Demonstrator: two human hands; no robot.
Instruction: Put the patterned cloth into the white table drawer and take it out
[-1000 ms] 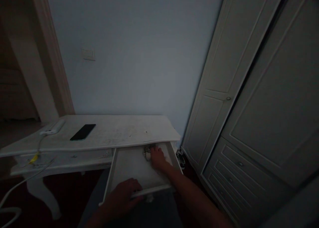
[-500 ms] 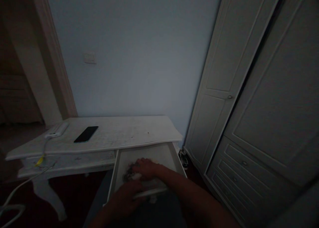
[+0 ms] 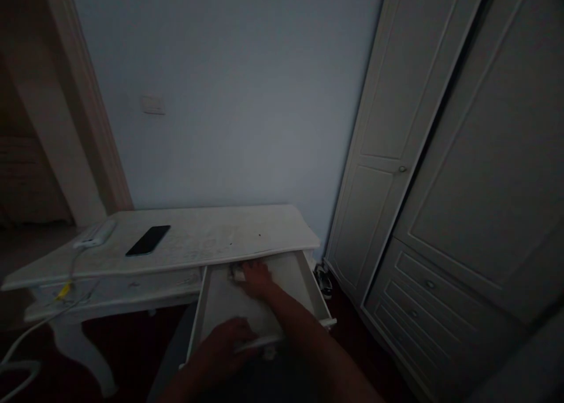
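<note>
A pulled-out white drawer (image 3: 304, 300) juts from the desk toward me. My left hand (image 3: 227, 341) has its fingers bent over the top of the drawer's front panel, near the left. Deep inside, close under the desktop's edge, my right hand (image 3: 255, 278) presses on the drawer bottom. Beneath and beside its fingers shows a small crumpled grey-and-white cloth (image 3: 237, 272), mostly hidden by the hand. The light is dim, so its details are hard to make out.
A dark phone (image 3: 148, 241) and a white power strip (image 3: 94, 235) lie on the worn white desk (image 3: 202, 232). A white cable (image 3: 26, 338) hangs at the left. Shoes (image 3: 323, 282) stand on the floor between the desk and the white wardrobe (image 3: 374, 215).
My right hand has moved with the cloth from the front-middle of the drawer to its back. My left hand stays on the drawer front. The view has shifted slightly.
</note>
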